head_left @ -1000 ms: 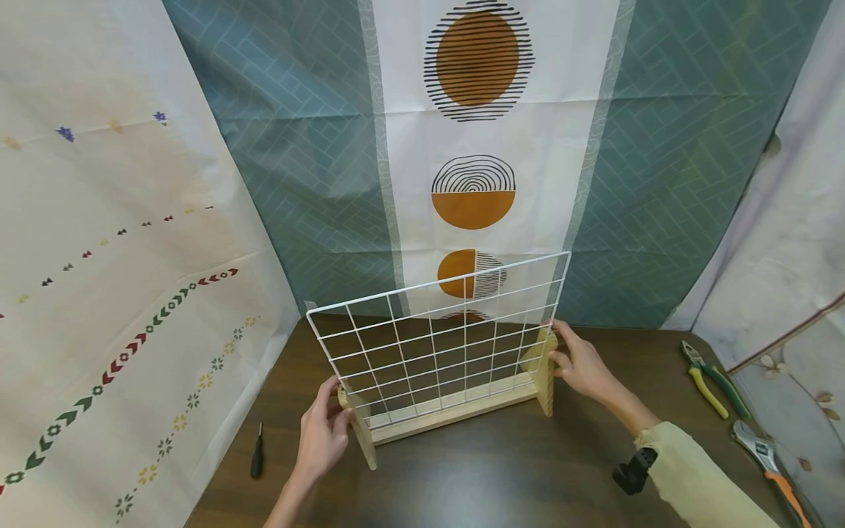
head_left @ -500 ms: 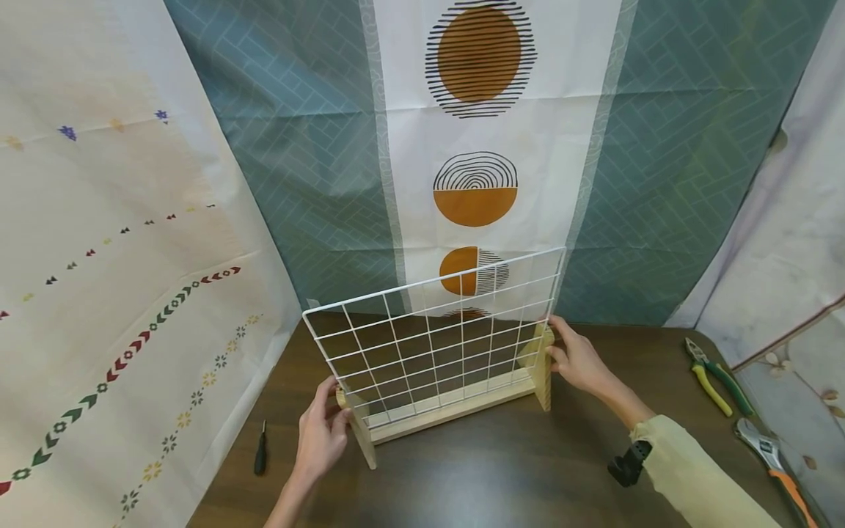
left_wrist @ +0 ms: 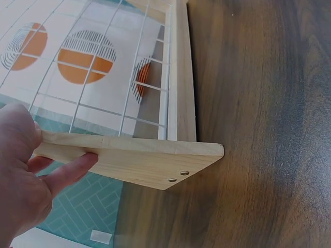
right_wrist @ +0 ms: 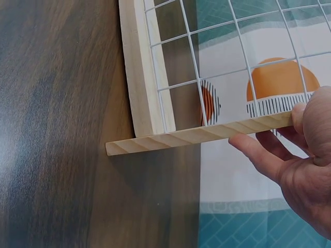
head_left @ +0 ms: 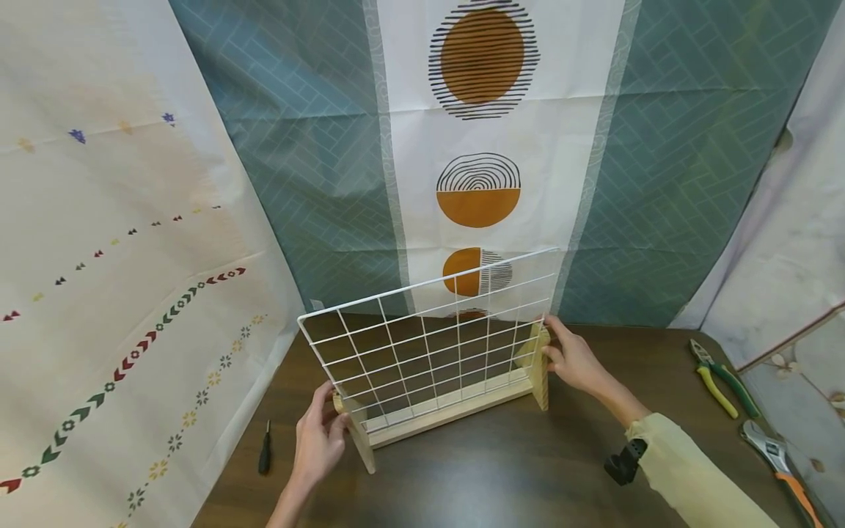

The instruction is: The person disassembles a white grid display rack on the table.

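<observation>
A stand made of a white wire grid (head_left: 427, 283) on a pale wooden base (head_left: 450, 416) sits on the dark table, its right end farther back. My left hand (head_left: 315, 440) grips the top of the left wooden side panel (left_wrist: 129, 160), thumb and fingers on either side of it. Two screw heads (left_wrist: 178, 176) show low on that panel's outer face. At the other end, my right hand (head_left: 577, 363) holds the upper part of the right side panel (right_wrist: 196, 135) between thumb and fingers. The grid rises between the panels, its lower edge along the base.
A black-handled screwdriver (head_left: 265, 453) lies left of my left hand. On the right of the table (head_left: 488, 480) are green-and-yellow pliers (head_left: 725, 385) and an adjustable wrench (head_left: 769, 451) with an orange handle. Patterned cloths hang behind and at both sides.
The stand has shifted slightly to the left on the table, with both hands keeping their grip on its side panels. The head view has drifted a little.
</observation>
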The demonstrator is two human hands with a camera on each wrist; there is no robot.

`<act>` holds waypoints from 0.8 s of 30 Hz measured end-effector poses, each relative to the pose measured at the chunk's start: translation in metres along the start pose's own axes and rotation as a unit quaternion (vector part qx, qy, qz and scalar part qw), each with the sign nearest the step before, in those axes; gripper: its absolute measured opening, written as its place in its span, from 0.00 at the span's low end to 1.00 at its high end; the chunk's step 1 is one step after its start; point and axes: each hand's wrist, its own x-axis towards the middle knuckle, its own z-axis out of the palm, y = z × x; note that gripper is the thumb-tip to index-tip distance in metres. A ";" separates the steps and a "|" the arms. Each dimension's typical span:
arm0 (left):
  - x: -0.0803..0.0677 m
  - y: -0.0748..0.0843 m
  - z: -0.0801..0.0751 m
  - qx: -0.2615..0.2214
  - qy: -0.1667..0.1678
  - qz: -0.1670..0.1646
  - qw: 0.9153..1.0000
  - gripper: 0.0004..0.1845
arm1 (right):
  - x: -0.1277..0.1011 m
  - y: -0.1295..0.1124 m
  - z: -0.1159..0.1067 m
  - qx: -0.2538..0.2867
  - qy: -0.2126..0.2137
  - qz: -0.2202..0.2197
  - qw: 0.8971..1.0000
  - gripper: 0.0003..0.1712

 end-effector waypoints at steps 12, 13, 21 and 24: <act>-0.006 -0.001 -0.007 0.029 0.010 -0.013 0.999 0.34 | 0.005 -0.003 0.008 0.000 0.000 -0.018 1.000 0.28; -0.007 -0.001 -0.008 0.030 0.010 -0.012 0.999 0.34 | 0.005 -0.003 0.009 0.001 -0.001 -0.017 1.000 0.28; -0.008 -0.002 -0.009 0.027 0.013 -0.014 0.999 0.34 | 0.007 -0.005 0.011 0.007 0.001 -0.013 1.000 0.28; -0.008 -0.002 -0.010 0.023 0.016 -0.009 1.000 0.34 | 0.008 -0.005 0.011 0.002 0.001 -0.016 1.000 0.28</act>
